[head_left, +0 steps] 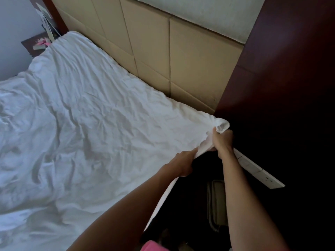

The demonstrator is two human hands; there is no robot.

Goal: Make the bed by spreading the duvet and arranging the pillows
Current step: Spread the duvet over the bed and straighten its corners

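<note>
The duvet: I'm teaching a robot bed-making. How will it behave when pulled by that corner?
Likely floppy: the duvet bunches where the right hand and left hand grip it. Its many creases suggest pulls spread unevenly. It probably drags rather than slides freely, lying flat across the bed.

Both hands, left (183,163) and right (222,140), grip white duvet (94,113) corner beside tan headboard (190,57).
</note>
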